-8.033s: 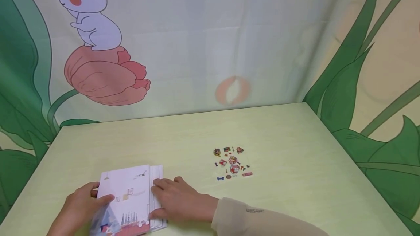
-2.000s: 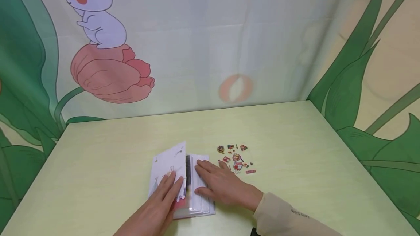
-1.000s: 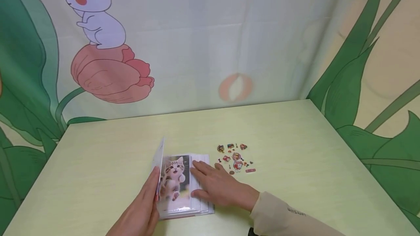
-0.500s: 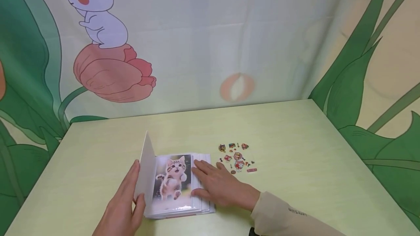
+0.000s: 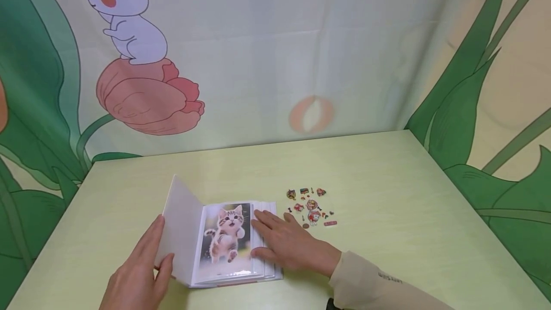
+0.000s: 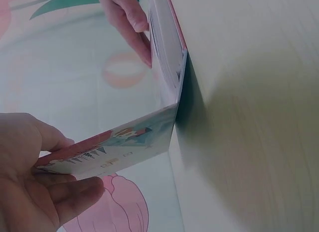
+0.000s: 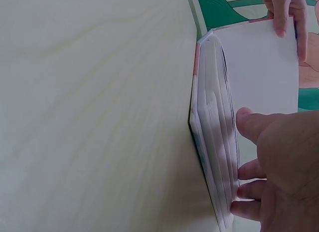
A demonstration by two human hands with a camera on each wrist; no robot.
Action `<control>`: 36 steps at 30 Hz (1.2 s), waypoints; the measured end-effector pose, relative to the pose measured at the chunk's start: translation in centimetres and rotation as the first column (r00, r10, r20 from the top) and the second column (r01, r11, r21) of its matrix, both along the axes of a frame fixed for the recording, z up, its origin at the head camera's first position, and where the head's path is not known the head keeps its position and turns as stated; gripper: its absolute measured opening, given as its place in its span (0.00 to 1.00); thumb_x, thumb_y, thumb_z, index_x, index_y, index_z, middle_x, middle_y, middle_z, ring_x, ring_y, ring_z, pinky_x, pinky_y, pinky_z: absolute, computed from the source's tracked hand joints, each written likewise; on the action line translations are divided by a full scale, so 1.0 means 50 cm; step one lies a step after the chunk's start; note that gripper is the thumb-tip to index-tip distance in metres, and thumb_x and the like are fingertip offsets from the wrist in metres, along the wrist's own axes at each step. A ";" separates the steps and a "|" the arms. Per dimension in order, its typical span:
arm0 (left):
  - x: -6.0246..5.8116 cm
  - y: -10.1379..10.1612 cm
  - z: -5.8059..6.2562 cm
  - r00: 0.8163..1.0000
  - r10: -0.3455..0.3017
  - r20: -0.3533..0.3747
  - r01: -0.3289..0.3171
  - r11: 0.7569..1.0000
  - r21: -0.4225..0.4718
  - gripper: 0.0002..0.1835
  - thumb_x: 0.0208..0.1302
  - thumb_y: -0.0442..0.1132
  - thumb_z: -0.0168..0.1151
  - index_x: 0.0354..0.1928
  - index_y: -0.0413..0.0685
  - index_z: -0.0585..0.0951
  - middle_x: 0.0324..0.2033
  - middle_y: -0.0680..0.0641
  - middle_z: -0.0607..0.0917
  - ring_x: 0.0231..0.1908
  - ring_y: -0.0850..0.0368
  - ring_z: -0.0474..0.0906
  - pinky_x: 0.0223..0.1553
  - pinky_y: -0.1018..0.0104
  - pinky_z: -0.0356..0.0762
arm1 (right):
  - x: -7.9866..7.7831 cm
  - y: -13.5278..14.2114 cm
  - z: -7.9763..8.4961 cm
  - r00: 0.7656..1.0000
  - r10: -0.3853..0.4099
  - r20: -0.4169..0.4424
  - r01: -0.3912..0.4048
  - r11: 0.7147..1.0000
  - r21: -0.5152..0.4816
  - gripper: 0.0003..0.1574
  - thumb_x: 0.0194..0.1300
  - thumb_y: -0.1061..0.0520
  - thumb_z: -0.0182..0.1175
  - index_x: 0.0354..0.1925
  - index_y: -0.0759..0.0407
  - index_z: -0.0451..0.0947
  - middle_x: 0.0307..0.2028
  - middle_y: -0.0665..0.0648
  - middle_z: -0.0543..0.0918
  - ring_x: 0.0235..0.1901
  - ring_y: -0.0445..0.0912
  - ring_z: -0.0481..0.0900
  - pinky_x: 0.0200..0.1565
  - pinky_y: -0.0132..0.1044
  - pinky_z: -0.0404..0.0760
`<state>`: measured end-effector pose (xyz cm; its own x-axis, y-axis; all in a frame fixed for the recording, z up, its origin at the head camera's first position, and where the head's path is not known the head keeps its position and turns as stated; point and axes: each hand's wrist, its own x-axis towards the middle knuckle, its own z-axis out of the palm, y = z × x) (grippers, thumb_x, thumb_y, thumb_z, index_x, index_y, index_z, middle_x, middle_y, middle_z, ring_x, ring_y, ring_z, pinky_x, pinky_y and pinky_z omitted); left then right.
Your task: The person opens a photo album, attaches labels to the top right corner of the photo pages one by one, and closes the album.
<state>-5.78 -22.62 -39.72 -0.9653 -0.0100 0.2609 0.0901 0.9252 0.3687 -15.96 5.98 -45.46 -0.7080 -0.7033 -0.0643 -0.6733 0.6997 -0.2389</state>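
A photo album (image 5: 182, 238) lies on the table with its front cover raised and tilted to the left. A picture of a striped kitten (image 5: 228, 233) fills its first page. My left hand (image 5: 135, 267) holds the cover's outer edge, thumb on the white inner side and fingers behind; the left wrist view shows the printed outside of the cover (image 6: 119, 147) between them. My right hand (image 5: 288, 243) rests with extended fingers on the right margin of the pages. From the right wrist view, the thick stack of page edges (image 7: 217, 122) shows beneath that hand (image 7: 284, 157).
A clear sheet of small colourful stickers (image 5: 312, 204) lies just beyond my right hand. The pale table (image 5: 379, 181) meets a fabric backdrop (image 5: 241, 61) printed with a rabbit, flower and leaves.
The album has moved rightward from its earlier place on the left. My left hand has swung its cover up and leftward, uncovering the kitten picture. My right hand stays on the pages.
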 end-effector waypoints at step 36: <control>-0.057 -0.101 -0.083 0.858 0.172 0.484 -0.137 0.985 -0.107 0.48 0.68 0.45 0.69 0.71 0.14 0.55 0.70 0.13 0.46 0.70 0.17 0.50 0.67 0.30 0.60 | -0.003 -0.003 -0.005 1.000 -0.002 -0.010 0.002 1.000 0.015 0.48 0.78 0.30 0.47 0.80 0.56 0.57 0.81 0.57 0.55 0.79 0.51 0.54 0.72 0.62 0.62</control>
<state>-8.62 -27.70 -43.84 -0.9562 -0.1690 -0.2392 -0.2316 0.9362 0.2644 -16.12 5.82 -45.71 -0.7103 -0.7006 -0.0682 -0.6739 0.7048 -0.2217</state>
